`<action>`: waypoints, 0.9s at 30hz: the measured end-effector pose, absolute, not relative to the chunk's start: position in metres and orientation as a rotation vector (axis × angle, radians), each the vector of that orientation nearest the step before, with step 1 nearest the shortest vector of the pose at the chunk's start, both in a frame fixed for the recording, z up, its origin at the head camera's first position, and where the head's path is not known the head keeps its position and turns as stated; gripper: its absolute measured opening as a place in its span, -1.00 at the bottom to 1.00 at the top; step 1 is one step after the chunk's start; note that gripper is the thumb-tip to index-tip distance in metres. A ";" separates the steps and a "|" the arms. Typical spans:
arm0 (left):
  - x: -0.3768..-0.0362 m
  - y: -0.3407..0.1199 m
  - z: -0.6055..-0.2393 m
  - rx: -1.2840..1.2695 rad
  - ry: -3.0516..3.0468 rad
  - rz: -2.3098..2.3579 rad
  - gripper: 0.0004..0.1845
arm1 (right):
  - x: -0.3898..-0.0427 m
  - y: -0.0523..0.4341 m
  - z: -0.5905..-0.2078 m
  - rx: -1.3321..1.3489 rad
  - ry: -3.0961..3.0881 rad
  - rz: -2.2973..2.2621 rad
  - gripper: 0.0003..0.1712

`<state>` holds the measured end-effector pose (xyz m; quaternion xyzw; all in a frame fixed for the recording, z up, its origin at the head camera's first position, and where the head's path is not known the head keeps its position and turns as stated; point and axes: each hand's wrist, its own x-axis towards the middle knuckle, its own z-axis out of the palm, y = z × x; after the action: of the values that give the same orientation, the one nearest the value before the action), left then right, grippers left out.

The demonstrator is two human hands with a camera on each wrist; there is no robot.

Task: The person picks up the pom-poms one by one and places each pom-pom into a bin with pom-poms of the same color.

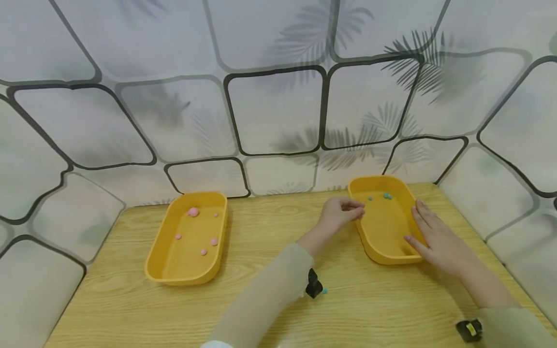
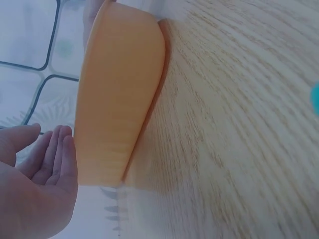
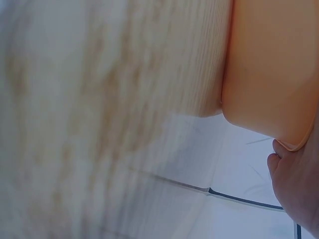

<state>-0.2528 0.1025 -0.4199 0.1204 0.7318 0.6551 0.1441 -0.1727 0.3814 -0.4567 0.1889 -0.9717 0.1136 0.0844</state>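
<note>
At the right of the head view stands a yellow tray with a few small teal balls near its far end. My left hand is at the tray's left rim, fingers loosely bent. In the left wrist view, the thumb of that left hand stands apart from the fingers, and nothing shows between them. Beside them rises the tray's outer wall. My right hand lies along the right rim with fingers extended and thumb over the near edge. The right wrist view shows only part of that hand, against the tray.
A second yellow tray stands on the left with several pink balls of different sizes. One teal ball lies on the wooden table by my left wrist's black camera. Patterned fabric walls enclose the table's back and sides.
</note>
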 end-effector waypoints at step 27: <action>-0.225 0.034 -0.414 0.447 2.017 1.884 -0.76 | -0.173 0.382 -0.457 0.567 -2.890 0.342 -0.08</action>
<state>-0.2248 0.0339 -0.4144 0.1576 0.7106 0.6637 0.1721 -0.1735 0.3819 -0.4574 0.1905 -0.9710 0.1148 0.0880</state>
